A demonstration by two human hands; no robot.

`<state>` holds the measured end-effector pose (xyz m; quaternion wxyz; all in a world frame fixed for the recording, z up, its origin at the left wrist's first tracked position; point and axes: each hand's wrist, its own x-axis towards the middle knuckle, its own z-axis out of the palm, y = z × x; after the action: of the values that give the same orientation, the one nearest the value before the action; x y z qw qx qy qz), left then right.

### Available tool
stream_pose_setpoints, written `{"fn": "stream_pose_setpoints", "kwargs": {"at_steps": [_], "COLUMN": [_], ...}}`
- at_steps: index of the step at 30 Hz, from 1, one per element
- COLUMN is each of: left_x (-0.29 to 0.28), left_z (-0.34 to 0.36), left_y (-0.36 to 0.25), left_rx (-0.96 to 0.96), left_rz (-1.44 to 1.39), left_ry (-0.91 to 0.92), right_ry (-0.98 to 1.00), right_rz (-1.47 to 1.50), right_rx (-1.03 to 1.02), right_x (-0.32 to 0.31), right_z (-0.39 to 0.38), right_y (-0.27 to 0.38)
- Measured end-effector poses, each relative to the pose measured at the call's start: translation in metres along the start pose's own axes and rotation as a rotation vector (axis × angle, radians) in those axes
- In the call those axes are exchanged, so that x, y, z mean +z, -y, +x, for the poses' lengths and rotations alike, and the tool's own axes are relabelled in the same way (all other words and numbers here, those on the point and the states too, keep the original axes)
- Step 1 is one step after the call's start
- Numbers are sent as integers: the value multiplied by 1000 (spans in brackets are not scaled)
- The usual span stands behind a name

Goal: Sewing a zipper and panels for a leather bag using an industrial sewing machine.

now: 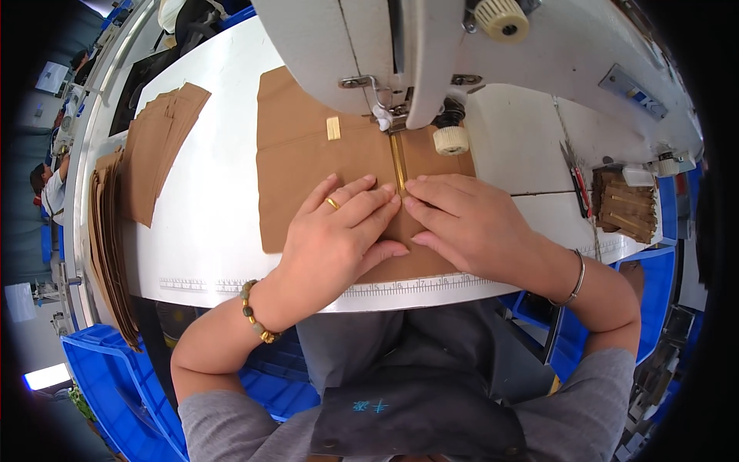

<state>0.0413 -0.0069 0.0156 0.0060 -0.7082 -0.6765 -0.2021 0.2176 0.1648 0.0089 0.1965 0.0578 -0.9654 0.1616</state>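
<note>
A brown fabric panel (296,185) lies flat under the head of a white sewing machine (339,54). Down its middle runs a narrow gold strip (398,158), whose far end reaches the presser foot (396,123). A small gold patch (333,128) sits on the panel left of the strip. My left hand (339,223) rests open on the fabric, fingertips at the strip's left edge. From the other side, my right hand (469,219) lies on the panel, fingers stretched out, index fingertip on the strip. The strip's near end is hidden between the hands.
Flat brown fabric pieces (158,146) lie fanned at the left, beside a thick stack (108,239) hanging over the table edge. At the right are scissors (576,181) and a bundle of brown pieces (627,204). Blue bins (115,385) stand below; a ruler strip (431,286) lines the front edge.
</note>
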Motion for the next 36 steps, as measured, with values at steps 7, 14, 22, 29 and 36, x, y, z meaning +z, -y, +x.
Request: {"fn": "stream_pose_setpoints", "kwargs": {"at_steps": [7, 14, 22, 29, 36], "left_x": [1, 11, 11, 12, 5], "left_z": [17, 16, 12, 13, 19], "left_y": [18, 22, 17, 15, 18], "left_rx": [11, -3, -111, -21, 6], "left_rz": [29, -35, -158, -65, -23], "left_ry": [-19, -80, -97, -85, -31], "right_ry": [-24, -63, -117, -139, -126], "right_rz": [-32, 13, -50, -62, -138], "right_rx": [5, 52, 120, 73, 73], "right_x": [3, 7, 10, 9, 11], "right_z": [12, 16, 21, 23, 19], "right_y": [-19, -31, -32, -28, -21]}}
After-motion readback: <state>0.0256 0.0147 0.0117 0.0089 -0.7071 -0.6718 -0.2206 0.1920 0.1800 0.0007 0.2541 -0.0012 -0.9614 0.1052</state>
